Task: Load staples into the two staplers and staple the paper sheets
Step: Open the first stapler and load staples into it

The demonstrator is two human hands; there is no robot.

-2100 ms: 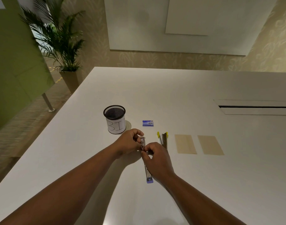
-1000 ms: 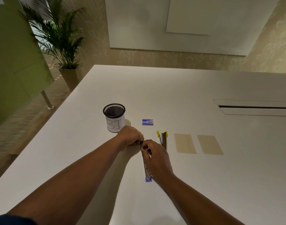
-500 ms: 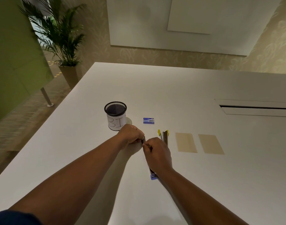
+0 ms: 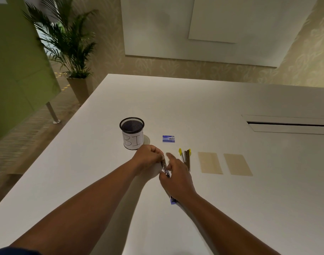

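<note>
Head view: we are gripping the blue stapler (image 4: 165,167) on the table (image 4: 231,208) with our left hand (image 4: 148,159), our right hand (image 4: 176,178) curling against its metal channel. We are judging loading unfinished: yellow stapler (image 4: 186,158) lying open, paper sheets (image 4: 210,162) unstapled.

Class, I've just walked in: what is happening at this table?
A person works on an opened blue stapler: the left hand grips its far end, the right hand is at its middle. A yellow stapler lies open beside it, untouched. Two paper sheets lie apart to the right; a staple box sits behind.
</note>
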